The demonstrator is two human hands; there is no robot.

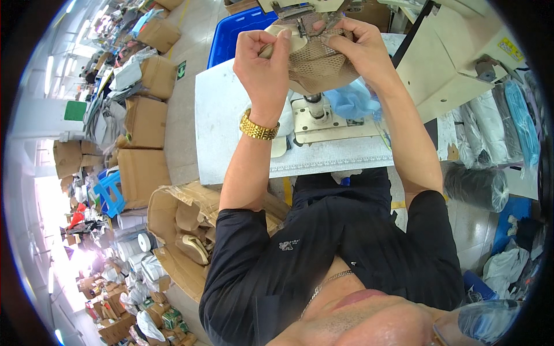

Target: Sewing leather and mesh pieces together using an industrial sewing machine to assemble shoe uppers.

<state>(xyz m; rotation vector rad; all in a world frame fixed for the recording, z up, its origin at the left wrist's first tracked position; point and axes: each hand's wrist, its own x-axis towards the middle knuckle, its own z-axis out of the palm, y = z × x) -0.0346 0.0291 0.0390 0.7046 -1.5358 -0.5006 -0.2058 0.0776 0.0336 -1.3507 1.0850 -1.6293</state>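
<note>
From the head camera, both hands were raised at the top of the picture, gripping a tan mesh shoe upper (314, 63) under the head of a sewing machine (323, 112). The left hand (262, 60) was closed in a fist, pinching the piece's pale left edge; a gold watch (258, 128) sat on that wrist. The right hand (358, 49) was clamped on the upper's right side, its fingers curled over the mesh. The needle area was mostly hidden behind the hands and cut off by the upper rim, so the stitching point could not be made out. A light blue sheet (352, 101) lay just beside the machine base on the grey worktop (225, 127). Behind the worktop stood a blue crate (234, 32), partly covered. On the floor to the left an open cardboard box (184, 230) held tan shoe pieces, with stacked cartons (144, 121) further off. Dark wrapped rolls (476, 184) lay on the right.
</note>
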